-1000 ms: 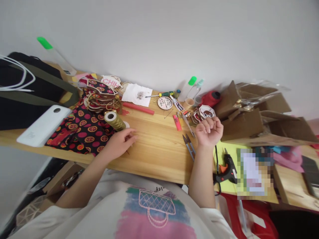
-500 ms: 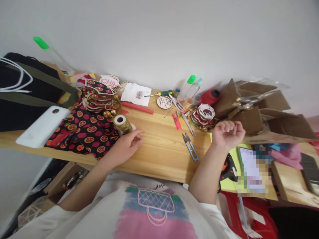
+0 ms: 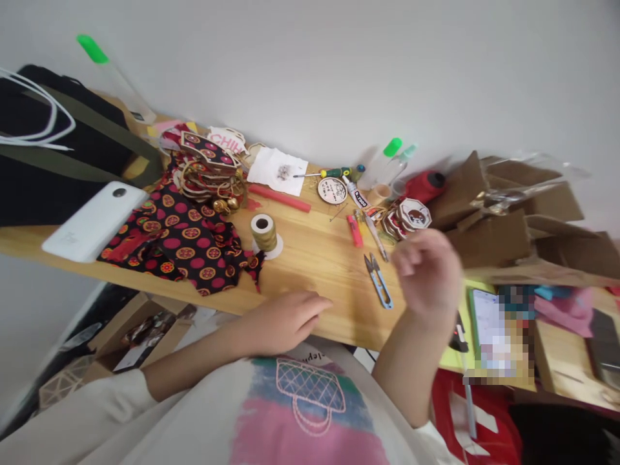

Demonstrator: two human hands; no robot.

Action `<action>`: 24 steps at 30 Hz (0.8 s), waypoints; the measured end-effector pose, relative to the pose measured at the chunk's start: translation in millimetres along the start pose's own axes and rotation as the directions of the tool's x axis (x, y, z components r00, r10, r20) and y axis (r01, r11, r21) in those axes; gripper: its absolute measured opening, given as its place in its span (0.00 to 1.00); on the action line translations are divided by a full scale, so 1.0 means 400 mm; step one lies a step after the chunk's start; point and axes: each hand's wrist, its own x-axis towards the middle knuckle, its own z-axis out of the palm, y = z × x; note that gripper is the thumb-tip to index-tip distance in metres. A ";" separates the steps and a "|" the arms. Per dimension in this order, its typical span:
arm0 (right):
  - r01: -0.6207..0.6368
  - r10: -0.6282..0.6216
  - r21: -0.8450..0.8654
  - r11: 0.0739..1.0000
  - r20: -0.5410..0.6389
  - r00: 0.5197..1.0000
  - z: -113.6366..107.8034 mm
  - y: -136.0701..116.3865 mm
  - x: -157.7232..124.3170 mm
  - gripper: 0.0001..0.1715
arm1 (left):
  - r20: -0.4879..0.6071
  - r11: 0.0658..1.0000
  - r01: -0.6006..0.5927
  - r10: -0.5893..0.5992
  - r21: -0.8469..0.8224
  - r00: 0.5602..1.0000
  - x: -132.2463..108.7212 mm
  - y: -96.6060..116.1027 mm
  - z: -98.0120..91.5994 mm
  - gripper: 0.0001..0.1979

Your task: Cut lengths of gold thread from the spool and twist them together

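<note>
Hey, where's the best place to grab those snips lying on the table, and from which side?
Pinch the snips across both arms at mid-length, coming from above on the near side. They lie flat, tips pointing away from you and the joined end toward you, so the right hand beside them likely stays clear of the points.

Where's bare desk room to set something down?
One bare patch of desktop, bordered by the thread spool, the snips and the left hand. Crowded elsewhere: patterned fabric to the left, screwdriver, glue tube and badges along the wall, cardboard boxes on the right.
</note>
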 end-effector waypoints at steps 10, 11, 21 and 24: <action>0.106 0.516 -0.801 0.589 0.474 0.714 0.195 0.253 -0.022 0.10 | 0.074 0.984 -0.171 0.174 -0.039 0.982 0.010 0.014 0.008 0.12; 0.123 0.540 -0.793 0.596 0.509 0.670 0.201 0.259 -0.019 0.07 | 0.063 0.983 -0.177 0.180 -0.050 0.982 0.005 0.010 0.009 0.12; -0.244 0.512 -0.560 0.792 0.391 0.765 0.147 0.224 -0.021 0.18 | -0.227 0.991 -0.133 0.131 0.008 0.965 -0.060 -0.038 0.009 0.10; -0.289 0.494 -0.543 0.789 0.279 0.824 0.120 0.203 -0.033 0.20 | -0.284 0.993 -0.114 0.121 0.044 0.951 -0.085 -0.056 0.009 0.11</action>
